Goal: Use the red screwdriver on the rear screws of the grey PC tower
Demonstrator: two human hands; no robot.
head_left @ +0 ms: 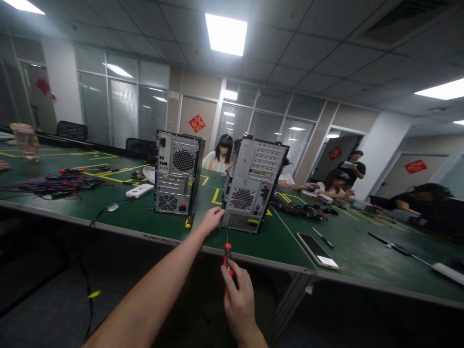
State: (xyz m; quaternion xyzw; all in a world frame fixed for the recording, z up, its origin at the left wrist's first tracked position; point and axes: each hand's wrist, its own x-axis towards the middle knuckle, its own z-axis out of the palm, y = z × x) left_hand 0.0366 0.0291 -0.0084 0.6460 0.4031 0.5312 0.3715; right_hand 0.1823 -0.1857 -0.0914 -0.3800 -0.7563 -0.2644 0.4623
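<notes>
My right hand (pixel 239 295) is closed around the red and black handle of a screwdriver (pixel 228 255). Its thin shaft points up at the lower left corner of a computer case (pixel 242 198); whether the tip touches is too small to tell. This case stands on the table with its back side facing me, slightly tilted in view. At its lower left edge rests my left hand (pixel 212 220), its fingertips partly hidden against the side. To the left stands a second computer case (pixel 176 183), also back side toward me. A yellow and black screwdriver (pixel 190 220) lies between the cases.
The green table (pixel 275 246) ends in a front edge close to me. A phone (pixel 318 250) and a thin tool (pixel 322 238) lie right of the cases. Tangled cables (pixel 54 185) and a white power strip (pixel 139 191) are at left. Several people sit or stand beyond.
</notes>
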